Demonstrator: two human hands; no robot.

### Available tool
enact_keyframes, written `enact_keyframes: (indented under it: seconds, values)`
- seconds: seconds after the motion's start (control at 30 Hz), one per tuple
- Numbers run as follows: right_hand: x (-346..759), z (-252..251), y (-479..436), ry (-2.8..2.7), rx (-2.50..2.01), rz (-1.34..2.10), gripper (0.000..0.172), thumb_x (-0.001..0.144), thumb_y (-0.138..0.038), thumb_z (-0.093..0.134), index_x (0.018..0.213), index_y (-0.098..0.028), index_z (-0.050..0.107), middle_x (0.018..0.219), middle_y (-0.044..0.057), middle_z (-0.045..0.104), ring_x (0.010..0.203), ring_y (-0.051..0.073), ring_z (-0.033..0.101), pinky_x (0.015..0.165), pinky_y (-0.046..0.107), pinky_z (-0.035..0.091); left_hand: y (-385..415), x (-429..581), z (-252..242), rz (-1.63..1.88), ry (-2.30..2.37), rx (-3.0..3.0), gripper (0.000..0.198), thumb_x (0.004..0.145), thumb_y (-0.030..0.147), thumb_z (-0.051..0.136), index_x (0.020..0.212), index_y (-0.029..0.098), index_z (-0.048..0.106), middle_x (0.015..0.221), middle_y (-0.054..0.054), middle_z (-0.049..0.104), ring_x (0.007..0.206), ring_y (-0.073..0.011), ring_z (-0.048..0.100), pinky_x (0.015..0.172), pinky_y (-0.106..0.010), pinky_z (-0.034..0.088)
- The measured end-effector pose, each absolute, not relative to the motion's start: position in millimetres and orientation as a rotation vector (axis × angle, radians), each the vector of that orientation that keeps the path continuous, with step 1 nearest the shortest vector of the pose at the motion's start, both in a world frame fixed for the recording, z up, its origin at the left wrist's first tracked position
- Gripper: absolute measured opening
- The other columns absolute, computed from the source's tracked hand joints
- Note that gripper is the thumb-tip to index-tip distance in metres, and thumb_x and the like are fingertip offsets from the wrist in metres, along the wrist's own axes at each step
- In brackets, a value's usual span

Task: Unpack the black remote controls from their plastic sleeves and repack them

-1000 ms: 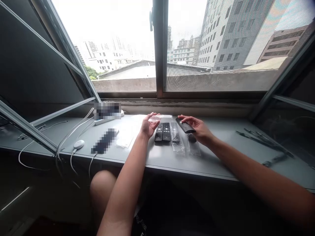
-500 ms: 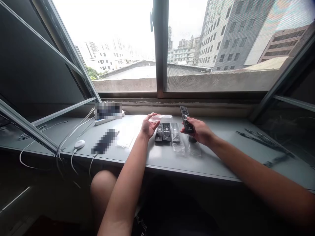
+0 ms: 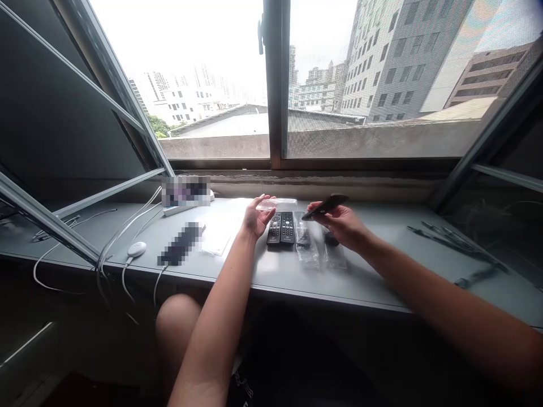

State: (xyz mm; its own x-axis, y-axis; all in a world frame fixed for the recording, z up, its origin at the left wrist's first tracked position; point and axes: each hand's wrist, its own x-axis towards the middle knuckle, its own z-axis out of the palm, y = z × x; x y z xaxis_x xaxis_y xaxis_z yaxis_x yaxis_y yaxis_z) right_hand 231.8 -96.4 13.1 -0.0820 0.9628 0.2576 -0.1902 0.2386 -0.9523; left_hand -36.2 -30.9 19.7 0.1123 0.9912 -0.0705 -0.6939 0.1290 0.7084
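Note:
My right hand (image 3: 341, 221) grips a black remote control (image 3: 326, 207), raised above the table and tilted so that its narrow side faces me. Between the thumb and fingers of my left hand (image 3: 255, 219) is a clear plastic bag (image 3: 285, 202), which stretches out to the right. Below it, two black remotes lie side by side, a left remote (image 3: 275, 229) and a right remote (image 3: 288, 228), buttons up. Beside them rests another remote in a clear sleeve (image 3: 302, 234). One more dark, bagged item (image 3: 331, 239) is partly hidden under my right hand.
White paper (image 3: 216, 240) lies left of my left forearm. Farther left are a blurred-out phone-like object (image 3: 180, 244) on a cable, a white round device (image 3: 137, 249) and a white power strip (image 3: 186, 208). Cables (image 3: 453, 243) lie at right. Metal frames flank the table before a window.
My right hand has turned the remote from upright, buttons facing me, to nearly level, showing its side. My left hand and the bag stay in place.

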Motion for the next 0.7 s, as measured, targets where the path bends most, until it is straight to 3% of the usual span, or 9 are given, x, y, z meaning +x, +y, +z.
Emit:
enact_keyframes:
  seconds: [0.17,0.33,0.43,0.57,0.63,0.7]
  values:
    - [236,21,-103,-1.523,-0.772,0.955,0.034,0.074,-0.040,0.101,0.104,-0.031,0.089,0.141,0.006,0.077,0.143,0.034,0.062,0.127,0.055,0.045,-32,-36,20,1.349,0.633,0.605,0.024,0.093,0.027,0.079,0.111,0.016,0.069,0.125,-0.014,0.077,0.083,-0.0145,0.076,0.069,-0.021,0.067]
    - [233,28,-105,-1.686,-0.777,0.745,0.032,0.074,-0.018,0.096,0.101,-0.034,0.089,0.125,0.004,0.083,0.150,0.035,0.056,0.133,0.062,0.034,-32,-36,21,1.348,0.615,0.584,0.033,0.092,0.027,0.081,0.120,0.017,0.069,0.121,-0.013,0.077,0.082,-0.0149,0.077,0.069,-0.021,0.067]
    - [230,27,-106,-1.673,-0.769,0.763,0.036,0.072,-0.010,0.093,0.098,-0.034,0.088,0.121,0.004,0.083,0.149,0.036,0.057,0.132,0.065,0.036,-33,-36,22,1.336,0.611,0.559,0.032,0.094,0.026,0.080,0.122,0.016,0.069,0.113,-0.013,0.076,0.083,-0.0148,0.078,0.071,-0.021,0.068]
    - [229,20,-106,-1.682,-0.815,0.724,0.040,0.076,-0.018,0.096,0.111,-0.034,0.087,0.120,0.004,0.082,0.143,0.036,0.062,0.131,0.063,0.038,-34,-35,23,1.331,0.613,0.561,0.026,0.096,0.026,0.077,0.118,0.015,0.069,0.112,-0.014,0.075,0.087,-0.0161,0.078,0.073,-0.022,0.068]
    - [230,16,-105,-1.655,-0.840,0.743,0.043,0.080,-0.029,0.097,0.121,-0.032,0.085,0.121,0.005,0.082,0.131,0.034,0.069,0.127,0.059,0.045,-32,-35,23,1.355,0.619,0.560,0.023,0.097,0.026,0.076,0.117,0.015,0.069,0.111,-0.014,0.075,0.088,-0.0164,0.078,0.073,-0.021,0.068]
    - [231,14,-103,-1.575,-0.854,0.846,0.046,0.082,-0.041,0.096,0.125,-0.029,0.083,0.116,0.006,0.083,0.113,0.031,0.077,0.113,0.055,0.059,-30,-36,22,1.417,0.629,0.545,0.021,0.100,0.028,0.074,0.115,0.015,0.070,0.107,-0.012,0.075,0.086,-0.0154,0.078,0.071,-0.020,0.067]
